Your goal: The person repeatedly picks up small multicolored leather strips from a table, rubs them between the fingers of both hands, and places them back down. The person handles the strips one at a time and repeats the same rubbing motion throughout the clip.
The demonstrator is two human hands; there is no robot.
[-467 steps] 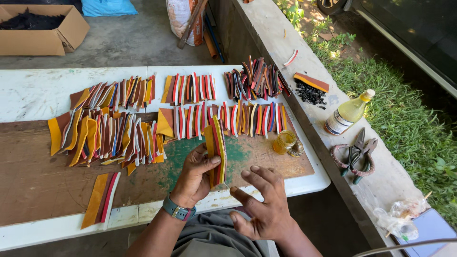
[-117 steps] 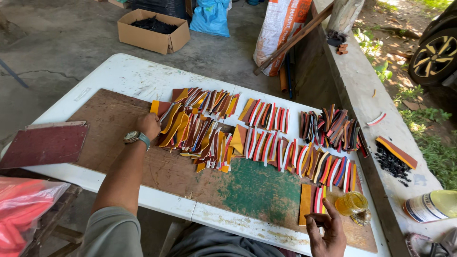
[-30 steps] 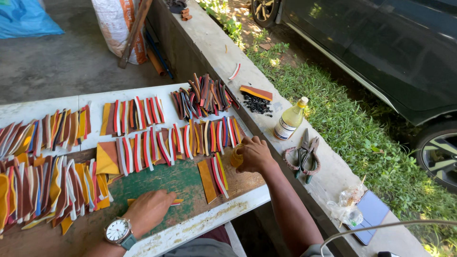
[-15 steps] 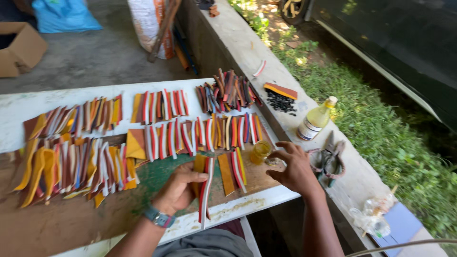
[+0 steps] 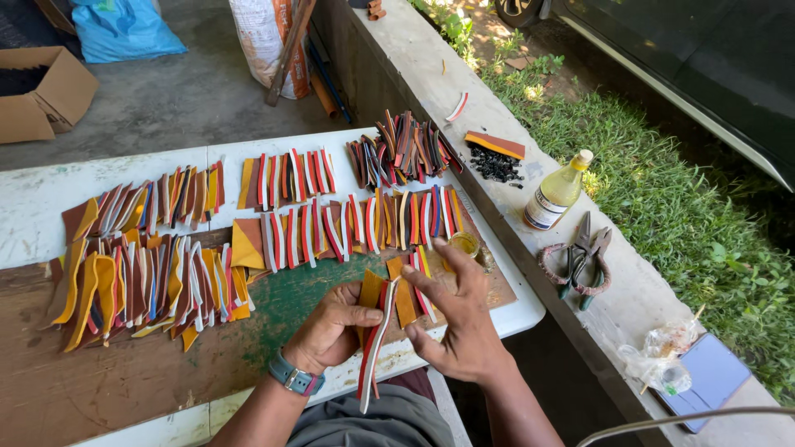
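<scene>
My left hand (image 5: pixel 331 329) grips a long curved strip (image 5: pixel 374 348) of stacked red, white, orange and dark layers, held on edge above the front of the board. My right hand (image 5: pixel 455 319) is spread open beside it, fingertips touching the strip's upper end. Just behind my hands lie an orange-brown flat piece (image 5: pixel 404 294) and a short layered strip (image 5: pixel 423 263). Rows of several similar multicoloured layered strips (image 5: pixel 331 228) cover the worn brown and green board (image 5: pixel 108 381) on the white table (image 5: pixel 25 223).
A small jar of yellow liquid (image 5: pixel 465 246) sits on the board behind my right hand. On the concrete ledge stand a yellow bottle (image 5: pixel 557 191), pliers (image 5: pixel 581 257), black beads (image 5: pixel 495 164) and a plastic bag (image 5: pixel 662 364). A cardboard box (image 5: pixel 41 91) lies back left; grass at right.
My left hand lifted the long layered strip off the board and brought it upright toward me. My right hand left the jar area and came to the strip's upper end.
</scene>
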